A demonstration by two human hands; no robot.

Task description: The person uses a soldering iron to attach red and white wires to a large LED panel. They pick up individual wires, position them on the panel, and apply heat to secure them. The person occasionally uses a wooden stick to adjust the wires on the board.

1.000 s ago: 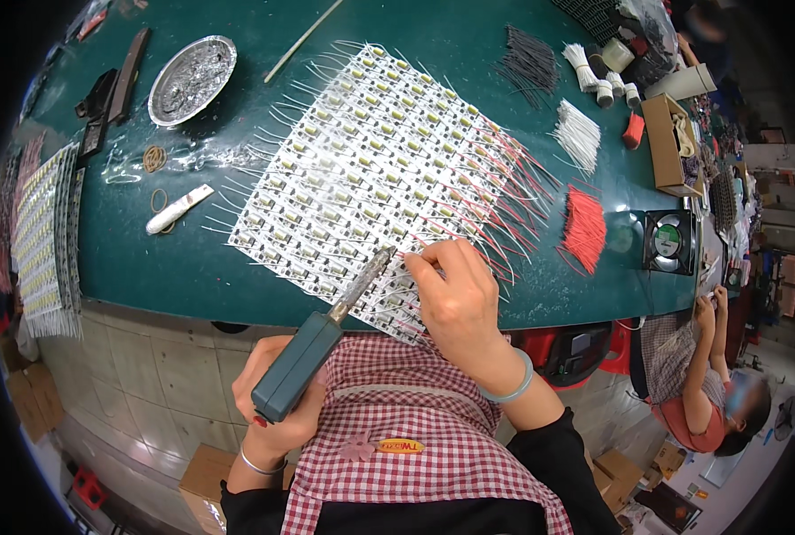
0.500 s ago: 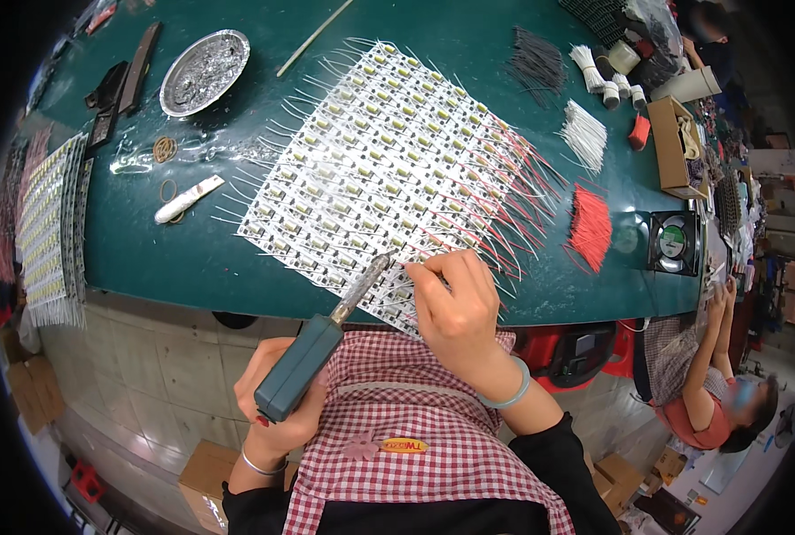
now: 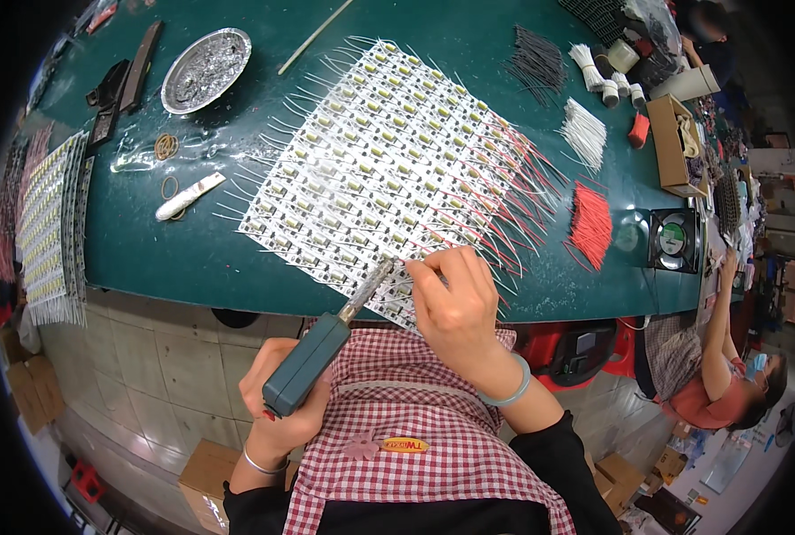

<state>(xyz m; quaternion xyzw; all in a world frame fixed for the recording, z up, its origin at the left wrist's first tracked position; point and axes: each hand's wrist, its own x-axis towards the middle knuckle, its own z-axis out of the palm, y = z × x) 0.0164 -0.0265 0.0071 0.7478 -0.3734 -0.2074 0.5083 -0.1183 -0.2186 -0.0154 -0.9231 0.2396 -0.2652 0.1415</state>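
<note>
My left hand is wrapped round the green handle of a soldering iron. Its metal tip reaches up and right onto a large white sheet of circuit boards, near the sheet's close edge. Right beside the tip, my right hand is closed in a pinch low over the boards; what lies between the fingertips is too small to make out. Rows of small yellowish parts cover the sheet. Thin white wires stick out at its left side, red and white wires at its right.
Bundles of red wires, white wires and black wires lie right of the sheet, near a small fan. A metal bowl and a white tube-like piece lie left. A co-worker sits at right.
The soldering iron and my left hand have shifted slightly right, the tip staying by my right fingertips. My right hand has hardly moved. The co-worker at right has shifted.
</note>
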